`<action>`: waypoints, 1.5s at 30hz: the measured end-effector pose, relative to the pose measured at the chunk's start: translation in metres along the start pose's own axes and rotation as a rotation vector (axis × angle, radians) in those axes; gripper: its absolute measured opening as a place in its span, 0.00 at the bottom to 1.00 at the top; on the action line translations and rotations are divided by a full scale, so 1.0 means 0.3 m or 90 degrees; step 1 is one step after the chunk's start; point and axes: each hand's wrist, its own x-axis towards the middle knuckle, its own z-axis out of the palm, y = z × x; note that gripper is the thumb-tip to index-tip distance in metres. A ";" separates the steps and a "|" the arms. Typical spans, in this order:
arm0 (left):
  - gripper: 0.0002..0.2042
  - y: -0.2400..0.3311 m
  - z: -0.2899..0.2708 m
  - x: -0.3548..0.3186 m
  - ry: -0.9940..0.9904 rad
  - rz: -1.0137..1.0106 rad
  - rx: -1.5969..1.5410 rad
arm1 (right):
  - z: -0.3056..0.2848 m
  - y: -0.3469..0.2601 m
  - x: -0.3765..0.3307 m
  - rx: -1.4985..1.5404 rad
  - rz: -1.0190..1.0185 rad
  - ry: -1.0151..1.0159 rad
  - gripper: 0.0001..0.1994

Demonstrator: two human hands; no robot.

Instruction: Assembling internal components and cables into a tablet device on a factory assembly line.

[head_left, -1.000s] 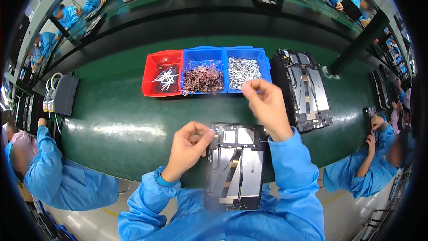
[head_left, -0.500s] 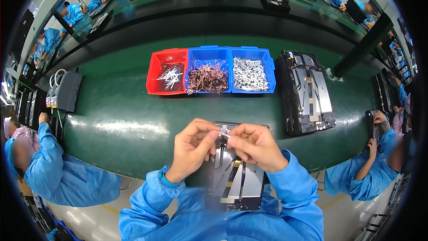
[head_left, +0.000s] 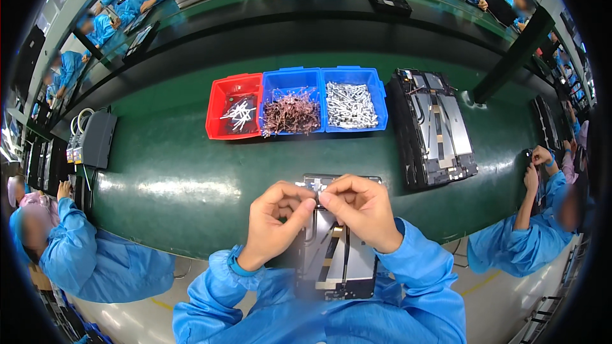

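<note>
Over the upper end of an opened tablet-like device (head_left: pixel 357 258), its silver panels and black ribbon cables exposed, my two hands meet fingertip to fingertip. My left hand (head_left: pixel 278 220) is closed in a pinch of thumb and forefinger. My right hand (head_left: pixel 363 211) pinches too, almost touching the left. Whatever small piece sits between the fingertips is too small and covered to name. The device tilts over the bench edge near my lap, its top end partly hidden behind my fingers. A blue band (head_left: pixel 241 264) circles my left wrist.
Ahead stand a red bin (head_left: pixel 215 111) with white strips, a blue bin (head_left: pixel 271 83) of coppery-pink small parts and another blue bin (head_left: pixel 380 105) of white-and-silver pieces. Right of them lies a stack of opened devices (head_left: pixel 437 130). A grey box with cables (head_left: pixel 99 139) is at left. Co-workers sit on both sides.
The small white piece seen between my fingertips is now mostly covered by them. My fingertips have shifted slightly down and closer together. The whole view has shifted a little.
</note>
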 end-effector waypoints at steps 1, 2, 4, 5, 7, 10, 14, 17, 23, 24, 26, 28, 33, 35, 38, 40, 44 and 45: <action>0.04 0.012 0.000 0.004 0.008 -0.041 -0.008 | -0.010 0.004 -0.004 -0.037 0.003 -0.008 0.04; 0.04 0.018 -0.001 0.008 0.010 -0.041 -0.007 | -0.018 0.009 -0.005 -0.074 0.006 -0.018 0.03; 0.04 0.025 -0.002 0.015 -0.016 -0.022 0.010 | -0.027 0.026 -0.007 -0.112 -0.034 -0.028 0.03; 0.04 0.030 -0.013 0.019 -0.016 -0.022 0.011 | -0.025 0.025 -0.006 -0.151 -0.076 -0.034 0.02; 0.05 0.041 -0.049 0.025 -0.086 -0.150 -0.024 | -0.018 -0.008 -0.009 -0.274 -0.163 -0.038 0.03; 0.07 0.023 -0.084 0.040 -0.131 -0.258 -0.170 | -0.016 -0.015 -0.009 -0.514 -0.380 -0.031 0.05; 0.08 0.028 -0.088 0.073 -0.138 -0.296 -0.117 | -0.018 -0.008 -0.023 -0.663 -0.553 -0.003 0.08; 0.09 0.016 -0.126 0.227 0.246 0.154 0.152 | -0.005 -0.009 -0.056 -0.541 -0.458 0.030 0.06; 0.08 0.008 -0.326 0.353 0.381 0.237 0.993 | -0.068 0.043 -0.111 -0.245 -0.165 0.071 0.03; 0.08 0.023 -0.279 0.312 0.339 0.214 0.914 | -0.086 0.055 -0.118 -0.197 -0.141 0.098 0.03; 0.09 0.018 -0.233 0.172 0.190 0.159 0.722 | -0.107 0.062 -0.134 -0.145 -0.101 0.124 0.03; 0.16 0.043 -0.172 0.019 -0.035 -0.111 0.597 | -0.130 0.097 -0.144 -0.132 -0.100 0.143 0.03; 0.31 -0.016 -0.128 -0.184 -0.141 -0.249 0.257 | -0.126 0.151 -0.164 -0.255 -0.246 0.172 0.04; 0.29 -0.069 -0.096 -0.186 -0.107 -0.259 0.188 | -0.115 0.153 -0.163 -0.268 -0.242 0.162 0.04; 0.24 -0.034 -0.008 -0.159 -0.103 -0.347 0.028 | -0.134 0.192 -0.176 -0.169 -0.215 0.195 0.05; 0.16 -0.024 0.033 -0.167 -0.101 -0.486 -0.156 | -0.137 0.181 -0.187 -0.160 -0.190 0.160 0.05; 0.12 0.008 0.002 -0.177 -0.060 -0.306 -0.150 | -0.130 0.033 -0.179 -0.070 -0.127 0.123 0.04; 0.11 0.055 -0.011 -0.182 -0.021 -0.226 -0.129 | -0.120 -0.031 -0.172 -0.062 -0.118 0.112 0.04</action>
